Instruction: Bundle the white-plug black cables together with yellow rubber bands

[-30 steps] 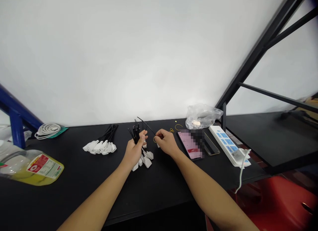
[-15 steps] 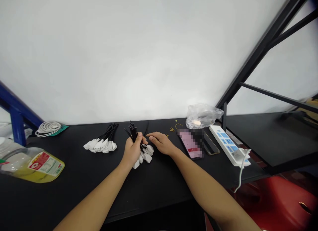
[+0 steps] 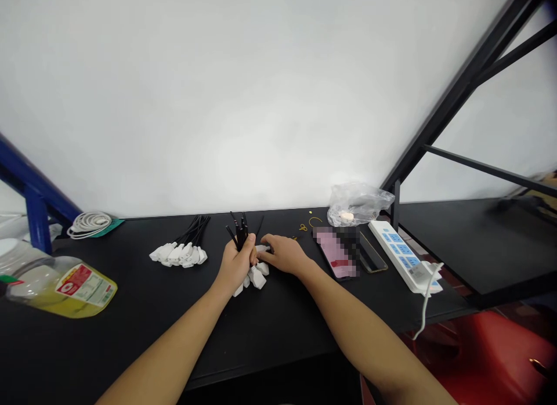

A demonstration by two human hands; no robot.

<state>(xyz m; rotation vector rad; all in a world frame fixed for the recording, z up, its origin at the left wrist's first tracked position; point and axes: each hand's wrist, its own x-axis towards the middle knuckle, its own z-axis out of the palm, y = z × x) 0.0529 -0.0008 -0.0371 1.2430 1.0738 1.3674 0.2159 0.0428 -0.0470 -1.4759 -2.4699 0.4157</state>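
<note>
My left hand [image 3: 236, 263] is wrapped round a bunch of black cables with white plugs [image 3: 252, 275]; the black ends stick up above my fingers and the plugs hang below on the black table [image 3: 130, 312]. My right hand [image 3: 284, 253] rests beside it, fingers curled against a white plug at the bunch. A second, bound bunch of the same cables [image 3: 183, 249] lies to the left.
A phone [image 3: 337, 253], a white power strip [image 3: 402, 254], a clear plastic bag [image 3: 354, 203] and yellow rubber bands [image 3: 310, 223] lie at the right. A coiled white cable [image 3: 89, 223] and a yellow bottle [image 3: 65, 283] are at the left. A black metal frame [image 3: 452, 103] rises right.
My right hand, which held a single black cable up a second ago, has come left and down against the bunch in my left hand. The single cable has joined the bunch.
</note>
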